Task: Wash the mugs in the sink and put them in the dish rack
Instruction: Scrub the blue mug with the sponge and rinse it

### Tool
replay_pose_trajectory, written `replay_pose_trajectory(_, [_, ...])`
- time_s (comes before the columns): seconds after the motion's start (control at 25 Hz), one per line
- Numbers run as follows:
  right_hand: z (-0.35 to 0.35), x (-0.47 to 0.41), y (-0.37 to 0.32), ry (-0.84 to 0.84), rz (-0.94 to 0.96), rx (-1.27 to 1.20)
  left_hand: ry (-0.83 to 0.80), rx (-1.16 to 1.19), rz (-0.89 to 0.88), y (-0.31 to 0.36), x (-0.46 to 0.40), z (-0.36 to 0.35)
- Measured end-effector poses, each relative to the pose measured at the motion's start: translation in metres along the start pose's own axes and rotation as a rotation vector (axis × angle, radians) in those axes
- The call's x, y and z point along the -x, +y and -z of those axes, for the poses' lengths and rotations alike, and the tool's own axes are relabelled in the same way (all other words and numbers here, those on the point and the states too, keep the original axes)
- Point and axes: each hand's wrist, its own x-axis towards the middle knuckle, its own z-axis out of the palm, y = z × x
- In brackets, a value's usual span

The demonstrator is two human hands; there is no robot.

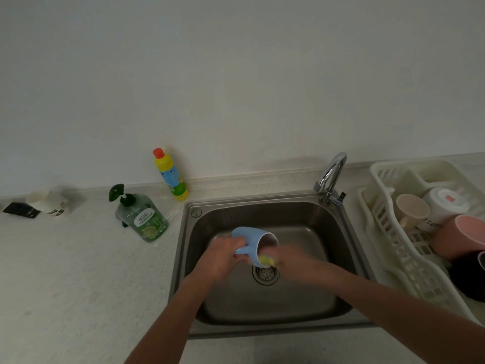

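Over the middle of the sink (338, 258), above the drain (265, 275), the left hand (223, 258) holds a blue mug (253, 239) on its side, mouth turned to the right. Its fingers are curled round the handle and the near wall of the mug. The right hand (291, 258) is at the mouth, blurred by motion, with a yellow sponge (267, 261) against the rim; the fingers seem to be closed on the sponge, though the blur hides exactly how. My reading is that the mug is being scrubbed and has not yet been rinsed. No water can be seen running from the tap (331, 177).

The dish rack (388, 232) stands on the bench at the right edge of the sink and already carries a beige mug (410, 210), a white mug (446, 203), a pink mug (462, 237) and a dark one (469, 277) nearest the front edge. On the bench to the left of the sink are a green soap pump bottle (143, 216) and, against the back wall, a yellow bottle (170, 174).

The main risk is the grip: a soapy mug held by one hand can twist out under a hard push from the sponge and knock against the steel basin, chipping the rim. The rack looks crowded, so setting this mug in carelessly could strike or tip those already there. Skipping the rinse would leave soap inside.
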Motion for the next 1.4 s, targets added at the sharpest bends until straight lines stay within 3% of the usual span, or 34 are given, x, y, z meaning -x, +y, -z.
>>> replay_pose_trajectory(0.08, [0.002,0.0,-0.005,0.028,-0.05,0.179,-0.015,-0.015,-0.036,0.005,0.001,0.0])
replay_pose_trajectory(0.2, [0.01,-0.015,-0.01,-0.032,-0.243,0.141,0.017,0.004,-0.055,0.014,-0.006,-0.002])
replay_pose_trajectory(0.28, [0.008,-0.036,-0.009,-0.05,-0.447,-0.444,-0.028,-0.025,-0.016,0.018,-0.011,0.003])
replay_pose_trajectory(0.32, [0.007,-0.042,-0.011,-0.164,-0.583,-0.682,-0.041,-0.018,0.009,0.017,-0.011,0.005])
replay_pose_trajectory(0.4, [0.004,-0.044,-0.01,-0.268,-0.563,-0.996,-0.009,-0.006,0.048,0.013,-0.007,0.007])
replay_pose_trajectory(0.48, [0.008,-0.033,-0.007,0.004,-0.522,-1.176,0.071,-0.028,0.117,0.008,-0.001,0.012])
replay_pose_trajectory(0.6, [0.011,-0.025,-0.008,0.108,-0.653,-1.38,0.056,-0.056,0.073,0.001,0.002,0.017])
replay_pose_trajectory(0.72, [0.005,-0.027,-0.013,-0.062,-0.726,-1.101,-0.015,-0.025,0.019,0.008,0.0,0.014])
replay_pose_trajectory(0.8, [0.012,-0.031,-0.016,-0.078,-0.717,-0.992,0.001,-0.055,0.036,0.016,0.0,0.013])
replay_pose_trajectory(0.88, [0.02,-0.037,-0.012,-0.045,-0.625,-1.004,0.035,-0.077,0.094,0.018,0.002,0.014])
replay_pose_trajectory(0.96, [0.031,-0.032,-0.013,-0.105,-0.424,-1.287,0.045,-0.035,0.135,0.012,0.004,0.013])
replay_pose_trajectory(1.04, [0.04,-0.027,-0.012,0.045,-0.381,-1.333,0.043,-0.01,0.141,0.008,0.002,0.018])
replay_pose_trajectory(1.12, [0.039,-0.015,-0.001,0.118,-0.248,-0.915,0.029,-0.008,0.118,0.004,0.0,0.024])
replay_pose_trajectory(1.2, [0.039,-0.01,-0.001,-0.056,-0.13,-0.445,-0.026,-0.069,0.1,0.009,0.0,0.025])
replay_pose_trajectory(1.24, [0.032,-0.01,0.0,-0.136,-0.171,-0.332,-0.033,-0.076,0.09,0.01,-0.001,0.023])
replay_pose_trajectory(1.28, [0.023,-0.016,-0.003,-0.114,-0.277,-0.35,-0.031,-0.076,0.089,0.011,-0.002,0.019])
replay_pose_trajectory(1.4, [0.026,-0.023,-0.012,-0.076,-0.284,-0.399,-0.102,-0.085,0.061,0.019,-0.011,0.008])
